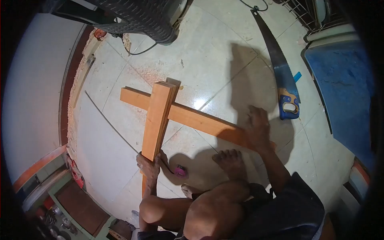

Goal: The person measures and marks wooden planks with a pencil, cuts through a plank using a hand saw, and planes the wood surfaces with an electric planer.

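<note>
Two or more long wooden boards lie stacked, pointing away from me, across another wooden plank on the tiled floor. My left hand is wrapped round the near part of the stacked boards. Over the right part of the crossing plank is my right hand, its fingers bent and somewhat apart; whether it touches the plank is hard to tell. A pink tape measure rests on the floor right of my left hand, and a thin strip extends to the upper left beyond that hand.
A handsaw with a blue handle lies at the upper right. Beyond it stands a blue panel. A dark woven chair is at the top. Wood shavings line the left wall. My bare feet are near the plank.
</note>
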